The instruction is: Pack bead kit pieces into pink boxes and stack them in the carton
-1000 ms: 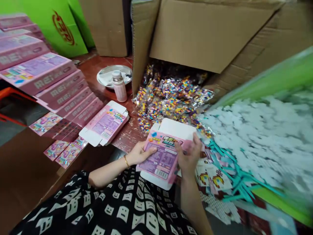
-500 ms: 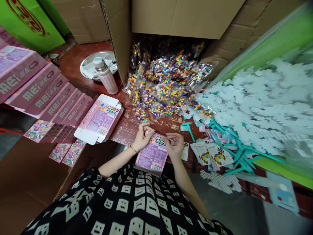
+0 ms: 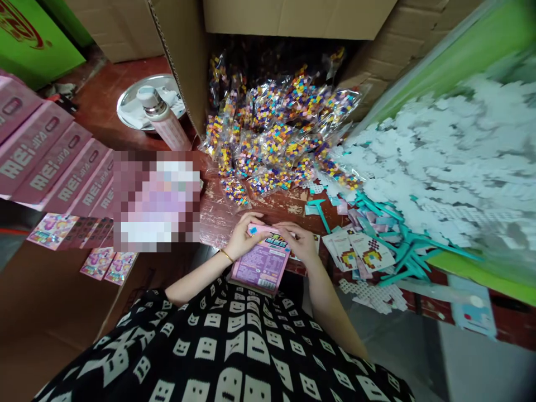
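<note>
A small pink printed box (image 3: pixel 260 262) stands on end against the table's near edge, in front of my lap. My left hand (image 3: pixel 242 234) curls over its top left corner, fingers closed on the box. My right hand (image 3: pixel 300 242) presses on its top right, fingers closed over the pink top flap. Just beyond my hands lies a heap of clear bags of coloured beads (image 3: pixel 276 139), spilling out of a big cardboard carton (image 3: pixel 184 67).
Left: a row of pink cartons (image 3: pixel 50 162), a blurred flat box (image 3: pixel 154 201), sticker sheets (image 3: pixel 54 230), a pink bottle (image 3: pixel 161 117) on a metal plate (image 3: pixel 129 109). Right: printed cards (image 3: pixel 364 254), teal plastic tools (image 3: pixel 402 245), a pile of white pegboards (image 3: pixel 444 167).
The box's white flaps stood open a second ago; both hands have folded the top shut and now press on it. The view has tilted down and towards the table.
</note>
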A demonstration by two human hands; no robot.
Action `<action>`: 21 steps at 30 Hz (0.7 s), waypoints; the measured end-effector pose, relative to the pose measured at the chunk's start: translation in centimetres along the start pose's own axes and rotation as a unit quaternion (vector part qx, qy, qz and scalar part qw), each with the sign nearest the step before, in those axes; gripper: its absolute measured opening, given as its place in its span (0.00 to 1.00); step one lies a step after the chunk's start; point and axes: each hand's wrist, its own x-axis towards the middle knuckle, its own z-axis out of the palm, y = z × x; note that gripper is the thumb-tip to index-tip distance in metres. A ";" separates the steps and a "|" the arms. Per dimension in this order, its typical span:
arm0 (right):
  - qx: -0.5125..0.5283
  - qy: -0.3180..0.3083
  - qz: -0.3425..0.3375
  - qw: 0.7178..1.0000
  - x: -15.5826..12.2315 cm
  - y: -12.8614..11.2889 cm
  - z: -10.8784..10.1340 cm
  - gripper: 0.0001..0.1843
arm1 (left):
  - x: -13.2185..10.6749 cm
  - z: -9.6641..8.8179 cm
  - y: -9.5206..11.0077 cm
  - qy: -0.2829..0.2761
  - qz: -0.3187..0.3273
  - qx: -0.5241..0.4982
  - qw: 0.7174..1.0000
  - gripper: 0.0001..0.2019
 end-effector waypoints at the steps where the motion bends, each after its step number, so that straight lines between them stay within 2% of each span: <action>1: -0.031 0.001 -0.028 0.999 -0.3 -0.1 0.3 0.17 | 0.1 -0.1 -0.1 -0.006 0.012 -0.002 1.000 0.16; 2: -0.052 0.001 -0.047 0.998 -0.6 -0.2 0.5 0.17 | 0.4 -0.4 -0.1 -0.006 0.018 -0.005 1.000 0.16; 3: -0.058 0.002 -0.056 0.997 -1.0 -0.3 0.8 0.21 | 0.8 -0.8 0.1 0.006 0.018 -0.010 1.000 0.16; 6: -0.008 -0.001 -0.039 0.999 -2.5 -0.1 1.4 0.51 | 2.3 -2.6 1.3 0.112 0.005 -0.017 0.994 0.15; 7: 0.021 -0.006 -0.026 0.999 -2.9 0.0 1.6 0.58 | 2.8 -3.2 1.8 0.152 0.001 -0.019 0.988 0.16; 8: 0.047 -0.009 -0.017 0.999 -3.3 0.0 1.6 0.62 | 3.1 -3.7 2.3 0.179 0.000 -0.019 0.984 0.15; 10: 0.083 0.008 -0.019 0.996 -3.6 -0.3 1.6 0.59 | 3.4 -4.3 3.1 0.175 0.006 -0.014 0.984 0.14; 12: 0.099 0.048 -0.033 0.993 -3.4 -0.9 1.5 0.50 | 3.1 -4.2 3.3 0.120 0.011 -0.015 0.993 0.12; 14: 0.090 0.064 -0.047 0.993 -2.7 -1.6 1.4 0.37 | 2.4 -3.6 2.9 0.069 0.002 -0.031 0.997 0.11; 17: 0.062 0.032 -0.066 0.995 -1.8 -1.8 1.7 0.18 | 1.1 -2.8 1.6 0.038 -0.019 -0.051 0.998 0.11; 21: 0.060 0.015 -0.065 0.996 -1.9 -0.5 2.6 0.12 | 0.1 -2.5 0.3 0.007 -0.029 -0.052 0.998 0.13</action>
